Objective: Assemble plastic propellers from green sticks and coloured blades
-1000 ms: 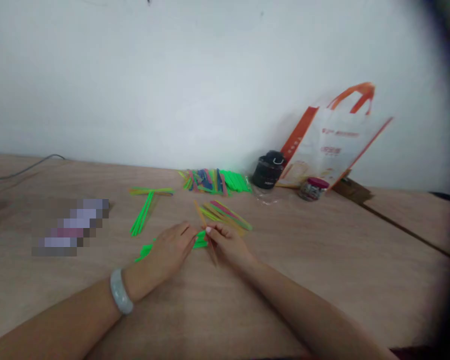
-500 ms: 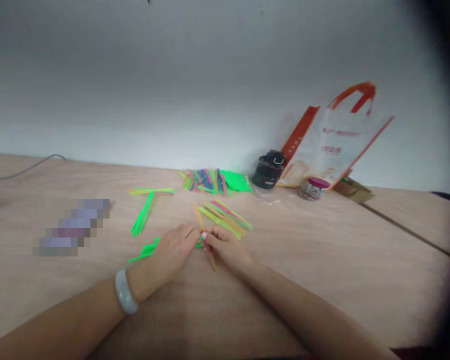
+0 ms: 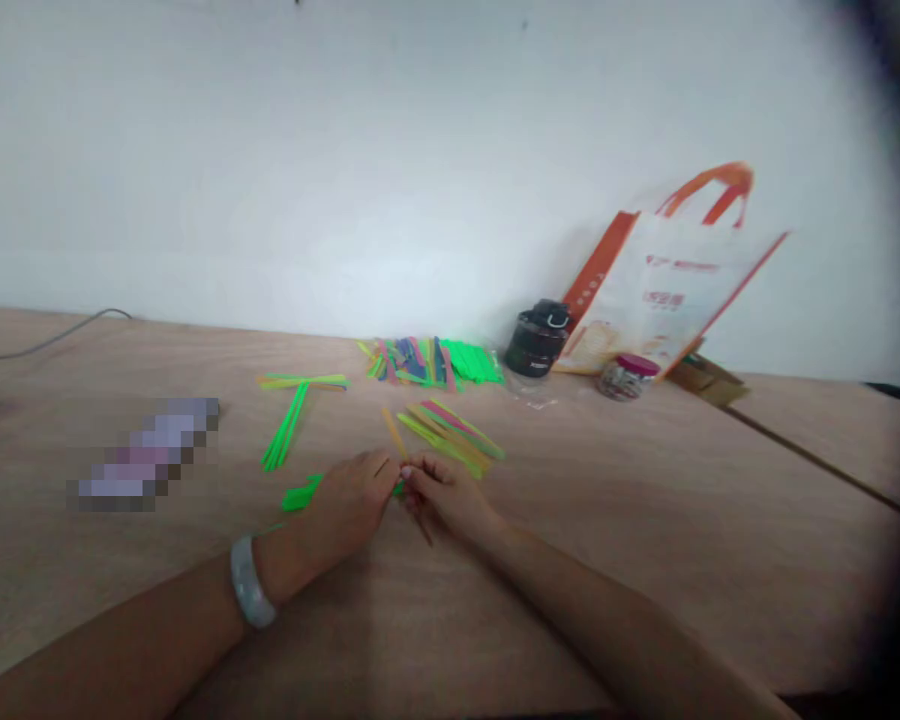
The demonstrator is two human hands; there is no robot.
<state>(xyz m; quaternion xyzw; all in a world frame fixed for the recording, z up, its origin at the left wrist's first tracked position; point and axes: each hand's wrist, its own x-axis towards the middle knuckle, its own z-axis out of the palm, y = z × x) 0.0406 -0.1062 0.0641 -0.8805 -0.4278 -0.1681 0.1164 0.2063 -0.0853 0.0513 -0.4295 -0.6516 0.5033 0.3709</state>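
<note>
My left hand (image 3: 354, 500), with a pale bangle (image 3: 250, 582) on the wrist, is closed, and its fingertips meet those of my right hand (image 3: 448, 492). The right fingers pinch an orange plastic strip (image 3: 393, 430), whose far end points away from me and whose near end shows below the hands. A bit of a green stick (image 3: 399, 489) appears between the hands; the left fingers seem closed around it, and the joint itself is hidden. Loose green sticks (image 3: 300, 496) lie partly under my left hand. Just beyond my right hand rests a fan of yellow, orange and pink strips (image 3: 454, 437).
Green sticks with coloured strips across their tops (image 3: 289, 425) lie at left. Bagged coloured strips (image 3: 412, 362) and green pieces (image 3: 474, 362) are by the wall. Farther right stand a black bottle (image 3: 538, 342), a tote bag (image 3: 667, 290) and a pink-lidded jar (image 3: 628, 378). A blurred-out object (image 3: 150, 450) lies left.
The orange strip has tilted slightly, its far end shifting a little left. My left hand has moved slightly, and the long green stick beneath its wrist shows less. The picture is brighter at the wall.
</note>
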